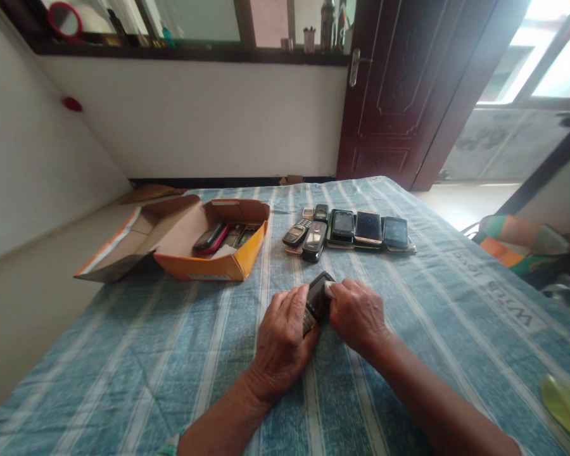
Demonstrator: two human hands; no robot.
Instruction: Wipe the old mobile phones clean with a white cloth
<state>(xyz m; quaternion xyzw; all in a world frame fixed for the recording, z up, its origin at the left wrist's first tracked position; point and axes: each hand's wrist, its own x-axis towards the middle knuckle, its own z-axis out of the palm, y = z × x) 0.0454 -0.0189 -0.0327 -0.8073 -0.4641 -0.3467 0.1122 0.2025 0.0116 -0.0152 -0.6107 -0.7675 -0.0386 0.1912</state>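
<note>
My left hand is closed around the lower part of a dark mobile phone, whose keypad shows partly between my fingers. The phone is tilted, with its dark screen facing up. My right hand is closed on a small white cloth, which touches the screen's right edge. Most of the cloth is hidden in my fingers. Beyond my hands lie old keypad phones and several touchscreen phones, grouped in small stacks.
An open orange cardboard box holding several phones stands at the left, its lid folded out leftward. A striped blue cloth covers the bed-like surface. A yellow-green object lies at the right edge. Behind are a wall and a dark red door.
</note>
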